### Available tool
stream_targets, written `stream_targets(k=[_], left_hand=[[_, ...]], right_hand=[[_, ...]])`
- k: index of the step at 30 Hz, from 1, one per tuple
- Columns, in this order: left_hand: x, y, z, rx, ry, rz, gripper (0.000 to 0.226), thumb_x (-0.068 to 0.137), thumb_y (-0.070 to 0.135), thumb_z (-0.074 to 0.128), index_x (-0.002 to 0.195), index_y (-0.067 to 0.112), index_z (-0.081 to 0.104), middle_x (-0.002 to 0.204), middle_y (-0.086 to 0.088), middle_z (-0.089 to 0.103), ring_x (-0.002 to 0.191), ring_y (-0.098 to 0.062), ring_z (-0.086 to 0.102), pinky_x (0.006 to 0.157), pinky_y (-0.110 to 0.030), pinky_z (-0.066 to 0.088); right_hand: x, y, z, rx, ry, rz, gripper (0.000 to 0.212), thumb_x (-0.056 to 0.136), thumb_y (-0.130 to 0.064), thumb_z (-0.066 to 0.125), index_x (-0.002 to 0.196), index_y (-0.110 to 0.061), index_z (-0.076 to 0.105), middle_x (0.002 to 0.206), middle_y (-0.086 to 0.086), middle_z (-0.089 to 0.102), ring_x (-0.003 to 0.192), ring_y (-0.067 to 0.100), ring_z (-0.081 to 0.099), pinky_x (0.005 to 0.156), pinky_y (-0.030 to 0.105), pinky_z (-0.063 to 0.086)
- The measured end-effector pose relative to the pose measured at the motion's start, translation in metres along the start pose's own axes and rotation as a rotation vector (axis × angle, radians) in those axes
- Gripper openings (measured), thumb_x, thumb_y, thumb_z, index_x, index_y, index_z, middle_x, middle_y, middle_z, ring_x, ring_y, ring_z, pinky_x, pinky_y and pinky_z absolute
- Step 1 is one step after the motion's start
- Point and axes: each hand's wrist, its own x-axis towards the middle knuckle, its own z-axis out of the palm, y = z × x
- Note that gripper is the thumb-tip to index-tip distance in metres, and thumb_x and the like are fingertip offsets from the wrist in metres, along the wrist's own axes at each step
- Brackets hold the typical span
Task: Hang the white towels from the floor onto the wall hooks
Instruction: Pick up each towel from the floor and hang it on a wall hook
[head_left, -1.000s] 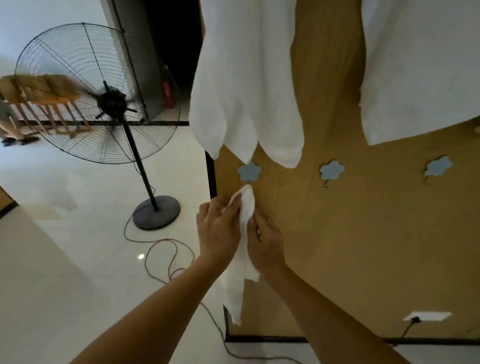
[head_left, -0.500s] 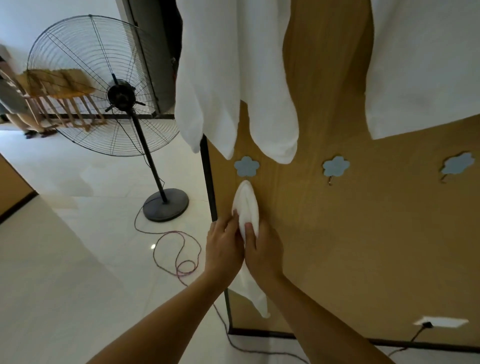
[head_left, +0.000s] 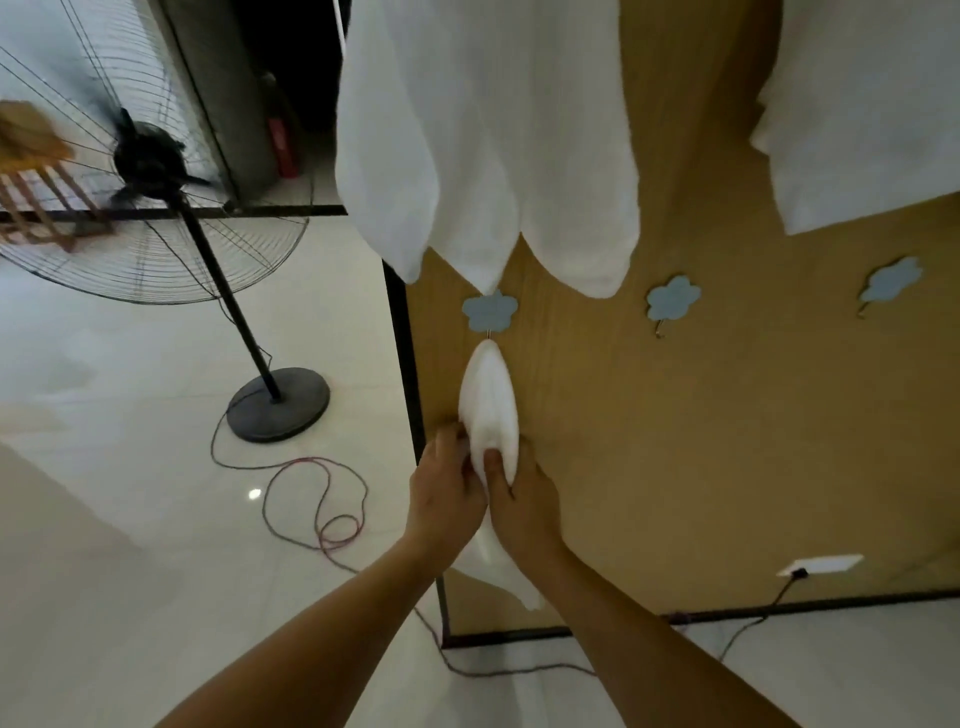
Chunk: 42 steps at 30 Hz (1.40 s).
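A small white towel stretches down the wooden wall from the metal hook under the left blue flower hook. My left hand and my right hand both grip its lower part, side by side, and its tail hangs below them. Two more blue flower hooks, middle and right, carry nothing. Above, a large white towel and another at the top right hang on the wall.
A black standing fan with a round base stands on the pale floor to the left, its cable looped near the wall's black edge. A wall socket with a plugged cord sits low right.
The towel's top rose from below the left flower hook to its metal hook, and both hands now pull it taut lower down. The view moved closer to the wall.
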Motion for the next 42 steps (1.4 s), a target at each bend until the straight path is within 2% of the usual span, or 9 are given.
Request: stream_targets(k=[4,11,14,16,20,22,28,32,42], left_hand=[[0.003,-0.015,-0.005,0.031,-0.08,0.068,0.027,0.1,0.051,0.044,0.114,0.028,0.048,0.102,0.006,0.06,0.081,-0.01,0.06,0.063,-0.017,0.047],[-0.006,-0.033,-0.019,0.145,-0.163,0.165,0.036,0.096,0.048,0.034,0.117,0.027,0.054,0.108,0.002,0.059,0.091,-0.018,0.059,0.073,-0.032,0.054],[-0.023,-0.049,-0.017,0.134,-0.305,0.109,0.03,0.094,0.036,0.044,0.122,0.028,0.049,0.11,0.003,0.056,0.095,-0.019,0.058,0.073,-0.032,0.05],[-0.036,-0.064,-0.017,0.161,-0.407,0.099,0.02,0.093,0.03,0.049,0.11,0.029,0.058,0.106,0.003,0.059,0.093,-0.02,0.06,0.072,-0.03,0.048],[-0.065,-0.081,-0.019,0.175,-0.561,0.111,0.027,0.094,0.029,0.05,0.118,0.029,0.063,0.113,0.002,0.065,0.099,-0.02,0.063,0.081,-0.033,0.051],[-0.08,-0.077,-0.017,0.16,-0.651,0.097,0.032,0.094,0.029,0.051,0.124,0.029,0.061,0.121,0.002,0.064,0.107,-0.021,0.061,0.087,-0.033,0.05],[-0.14,-0.017,-0.01,0.2,-0.92,0.351,0.032,0.096,0.021,0.049,0.126,0.015,0.059,0.115,-0.005,0.062,0.105,-0.02,0.059,0.093,-0.031,0.044],[-0.213,0.05,-0.011,0.039,-0.953,0.514,0.021,0.093,0.015,0.054,0.109,0.01,0.067,0.101,-0.009,0.066,0.093,-0.026,0.062,0.075,-0.029,0.046],[-0.508,0.22,-0.028,-0.008,-1.285,0.998,0.037,0.098,0.03,0.05,0.133,0.02,0.055,0.133,-0.003,0.056,0.115,-0.022,0.056,0.096,-0.034,0.047]], right_hand=[[-0.003,-0.002,0.006,0.065,0.066,0.07,0.042,0.1,-0.044,0.047,0.132,-0.018,0.055,0.118,0.0,0.067,0.106,0.012,0.064,0.096,0.039,0.051],[-0.039,0.005,0.018,-0.079,0.161,0.213,0.037,0.098,-0.044,0.053,0.128,-0.022,0.052,0.114,-0.004,0.064,0.099,0.012,0.06,0.086,0.027,0.049],[-0.065,0.016,0.024,-0.134,0.214,0.327,0.026,0.095,-0.037,0.06,0.117,-0.024,0.055,0.097,-0.013,0.061,0.092,0.014,0.062,0.07,0.013,0.046],[-0.085,0.025,0.031,-0.168,0.262,0.421,0.016,0.094,-0.033,0.062,0.106,-0.025,0.055,0.091,-0.012,0.061,0.094,0.018,0.064,0.065,0.009,0.042],[-0.125,0.033,0.035,-0.229,0.288,0.54,0.047,0.095,-0.037,0.06,0.139,-0.023,0.05,0.119,-0.002,0.062,0.102,0.013,0.057,0.085,0.021,0.043],[-0.149,0.036,0.029,-0.219,0.337,0.587,0.052,0.094,-0.037,0.061,0.142,-0.024,0.048,0.124,0.001,0.061,0.103,0.013,0.057,0.089,0.022,0.043],[-0.247,0.035,-0.019,-0.298,0.516,0.655,0.047,0.093,-0.037,0.062,0.138,-0.025,0.054,0.122,0.0,0.065,0.097,0.013,0.062,0.085,0.019,0.045],[-0.335,0.037,-0.062,-0.286,0.65,0.701,0.048,0.093,-0.037,0.063,0.139,-0.026,0.053,0.126,0.002,0.065,0.107,0.016,0.061,0.087,0.018,0.043],[-0.662,0.036,-0.168,-0.313,1.014,0.96,0.051,0.094,-0.041,0.059,0.142,-0.027,0.049,0.129,0.002,0.062,0.111,0.019,0.061,0.09,0.026,0.046]])
